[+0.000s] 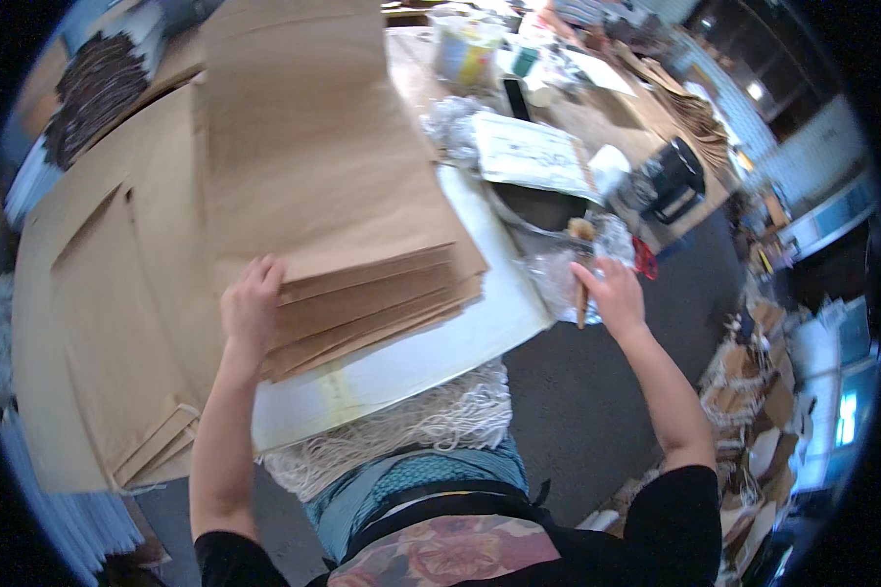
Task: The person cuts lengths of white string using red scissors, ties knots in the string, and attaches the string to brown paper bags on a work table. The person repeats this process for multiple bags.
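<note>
A fanned stack of brown kraft paper pieces (367,293) lies before me, its near edges stepped one below another. At the stack's lower left, my left hand (253,301) rests on the paper with its fingers bent; whether it pinches a sheet cannot be made out. My right hand (613,293) holds a wooden handle (581,304) upright between thumb and fingers, beside a plastic-lined container (539,209). A tan, blurred tip (580,229) shows above that hand, perhaps the other end of the same tool. Under the stack is a white board (404,378).
Folded kraft paper bags with string handles (154,440) lie at left. A printed packet (532,154) covers part of the container. Behind stand a black jug (672,180), a phone-like black object (516,99) and a plastic bucket (466,48). White cords (411,418) drape over my lap. Another person's arm (558,22) shows at the far end.
</note>
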Action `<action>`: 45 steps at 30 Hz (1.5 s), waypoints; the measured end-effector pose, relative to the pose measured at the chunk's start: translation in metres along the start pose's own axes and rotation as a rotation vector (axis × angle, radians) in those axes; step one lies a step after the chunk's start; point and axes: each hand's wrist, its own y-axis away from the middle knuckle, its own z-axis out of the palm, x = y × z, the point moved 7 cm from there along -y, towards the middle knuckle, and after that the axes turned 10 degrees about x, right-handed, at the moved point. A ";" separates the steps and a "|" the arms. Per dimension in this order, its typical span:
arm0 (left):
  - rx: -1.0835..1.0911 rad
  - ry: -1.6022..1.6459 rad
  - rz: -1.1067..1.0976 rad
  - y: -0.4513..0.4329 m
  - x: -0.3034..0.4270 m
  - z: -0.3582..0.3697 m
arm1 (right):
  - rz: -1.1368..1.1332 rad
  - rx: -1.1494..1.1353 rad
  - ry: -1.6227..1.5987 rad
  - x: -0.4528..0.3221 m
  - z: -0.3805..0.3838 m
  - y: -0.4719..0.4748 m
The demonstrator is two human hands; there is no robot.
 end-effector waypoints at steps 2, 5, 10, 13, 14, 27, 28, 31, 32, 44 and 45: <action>-0.174 -0.033 -0.038 0.017 0.019 0.001 | -0.072 0.029 -0.040 0.002 0.002 -0.011; -0.075 -0.017 0.073 0.053 0.054 -0.020 | 0.407 0.256 -0.395 0.034 -0.010 -0.038; -0.228 0.081 0.046 0.109 0.105 -0.044 | 0.894 0.419 -0.957 0.068 0.048 -0.039; -0.302 0.201 -0.043 0.128 0.125 -0.054 | 0.905 0.361 -0.920 0.067 0.071 -0.039; -0.311 0.253 -0.074 0.126 0.128 -0.060 | 0.858 0.357 -0.844 0.071 0.068 -0.039; -0.130 0.323 -0.283 0.167 0.084 -0.093 | 0.666 0.186 -1.500 -0.137 -0.023 -0.025; -0.131 0.314 -0.289 0.170 0.084 -0.094 | 0.789 0.086 -1.629 -0.180 -0.022 -0.022; -0.142 0.297 -0.300 0.173 0.083 -0.096 | 0.598 -0.083 -1.739 -0.267 -0.029 -0.020; -0.147 0.288 -0.299 0.171 0.083 -0.098 | 0.465 -0.036 -1.692 -0.278 -0.034 -0.023; -0.228 0.332 -0.286 0.153 0.077 -0.093 | 0.423 -0.073 -0.948 -0.142 -0.016 -0.004; -0.250 0.328 -0.283 0.151 0.074 -0.094 | 0.484 -0.057 -0.985 -0.127 -0.020 -0.006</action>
